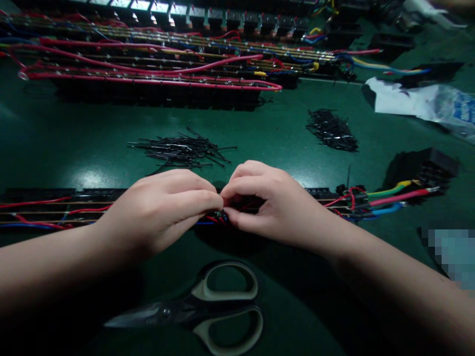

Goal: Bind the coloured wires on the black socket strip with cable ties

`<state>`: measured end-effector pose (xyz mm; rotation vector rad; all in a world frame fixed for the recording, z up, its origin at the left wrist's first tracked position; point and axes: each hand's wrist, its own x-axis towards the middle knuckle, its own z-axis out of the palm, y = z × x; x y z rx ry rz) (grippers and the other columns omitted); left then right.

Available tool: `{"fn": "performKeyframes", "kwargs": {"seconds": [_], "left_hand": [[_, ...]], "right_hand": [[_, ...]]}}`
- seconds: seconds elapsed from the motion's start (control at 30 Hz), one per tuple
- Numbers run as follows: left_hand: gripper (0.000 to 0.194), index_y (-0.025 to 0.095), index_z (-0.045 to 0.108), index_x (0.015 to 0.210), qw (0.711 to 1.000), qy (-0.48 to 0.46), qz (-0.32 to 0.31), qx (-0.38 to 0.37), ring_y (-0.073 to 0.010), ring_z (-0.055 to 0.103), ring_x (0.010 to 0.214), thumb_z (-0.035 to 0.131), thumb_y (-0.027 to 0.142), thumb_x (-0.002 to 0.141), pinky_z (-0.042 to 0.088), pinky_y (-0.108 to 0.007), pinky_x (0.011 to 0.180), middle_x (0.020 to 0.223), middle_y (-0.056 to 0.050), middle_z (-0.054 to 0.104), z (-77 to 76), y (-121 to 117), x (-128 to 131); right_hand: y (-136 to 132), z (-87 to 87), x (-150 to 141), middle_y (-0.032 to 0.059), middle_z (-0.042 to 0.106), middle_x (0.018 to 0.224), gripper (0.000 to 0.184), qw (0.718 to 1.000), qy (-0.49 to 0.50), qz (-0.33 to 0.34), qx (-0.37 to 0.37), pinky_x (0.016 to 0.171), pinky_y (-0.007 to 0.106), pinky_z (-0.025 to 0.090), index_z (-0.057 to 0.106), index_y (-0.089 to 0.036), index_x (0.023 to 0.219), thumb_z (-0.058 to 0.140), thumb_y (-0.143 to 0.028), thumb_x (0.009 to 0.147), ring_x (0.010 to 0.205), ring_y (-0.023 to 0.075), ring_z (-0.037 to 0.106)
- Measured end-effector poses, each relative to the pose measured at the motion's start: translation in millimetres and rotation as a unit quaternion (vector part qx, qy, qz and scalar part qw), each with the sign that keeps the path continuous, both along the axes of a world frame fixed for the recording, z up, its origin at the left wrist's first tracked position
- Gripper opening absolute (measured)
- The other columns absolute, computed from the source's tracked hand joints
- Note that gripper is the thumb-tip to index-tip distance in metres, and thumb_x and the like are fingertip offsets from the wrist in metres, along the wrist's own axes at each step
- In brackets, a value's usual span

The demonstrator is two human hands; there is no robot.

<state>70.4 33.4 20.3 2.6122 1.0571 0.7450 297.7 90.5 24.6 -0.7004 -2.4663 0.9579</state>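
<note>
A long black strip with red, blue and brass-coloured wires (89,210) lies across the green table. Over its middle, my left hand (166,205) has its fingers pressed together at the wiring. My right hand (265,198) meets it there, thumb and forefinger pinched at the same spot. Whatever the fingertips hold is too small and too covered to make out. Thicker yellow-green, red and blue cable ends (401,198) come out of the strip on the right. Black cable ties (181,148) lie in a loose pile just beyond my hands.
Scissors (222,306) with black and cream handles lie in front, blades pointing left. A second pile of cable ties (332,131) sits back right. More wired strips (156,64) fill the far side. A plastic bag (415,101) and a black connector block (426,168) are at right.
</note>
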Motion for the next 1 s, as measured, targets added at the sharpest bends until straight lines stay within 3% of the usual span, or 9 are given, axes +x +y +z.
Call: {"fn": "performKeyframes", "kwargs": {"seconds": [0.37, 0.7, 1.0], "left_hand": [[0.033, 0.021, 0.072, 0.108, 0.999, 0.045, -0.001, -0.003, -0.0149, 0.067, 0.091, 0.040, 0.016, 0.107, 0.049, -0.026, 0.080, 0.104, -0.005, 0.076, 1.7, 0.6, 0.9], [0.025, 0.023, 0.074, 0.109, 1.000, 0.009, -0.027, -0.011, -0.0134, 0.070, 0.095, 0.051, 0.016, 0.103, 0.051, -0.020, 0.085, 0.108, -0.002, 0.077, 0.0, 5.2, -3.7], [0.018, 0.021, 0.078, 0.099, 0.999, -0.007, 0.005, -0.048, -0.0104, 0.071, 0.087, 0.060, 0.017, 0.099, 0.052, -0.016, 0.083, 0.099, 0.001, 0.079, 3.7, 8.1, -1.9]], "right_hand": [[-0.3, -1.7, -1.1, 0.0031, 0.068, 0.083, 0.009, 1.000, -0.005, -0.013, -0.003, 0.072, 0.026, 0.044, 0.075, -0.016, 0.084, 0.068, -0.011, 0.085, 0.081, 0.0163, 0.060], [-0.6, -3.7, 0.5, 0.0034, 0.067, 0.084, 0.006, 1.000, 0.003, -0.008, 0.011, 0.073, 0.026, 0.043, 0.073, -0.015, 0.084, 0.068, -0.012, 0.085, 0.083, 0.0166, 0.059], [-0.8, -4.2, 0.6, 0.0039, 0.067, 0.085, 0.009, 1.000, 0.002, 0.000, 0.028, 0.074, 0.027, 0.044, 0.073, -0.015, 0.085, 0.065, -0.011, 0.087, 0.083, 0.0166, 0.060]]}}
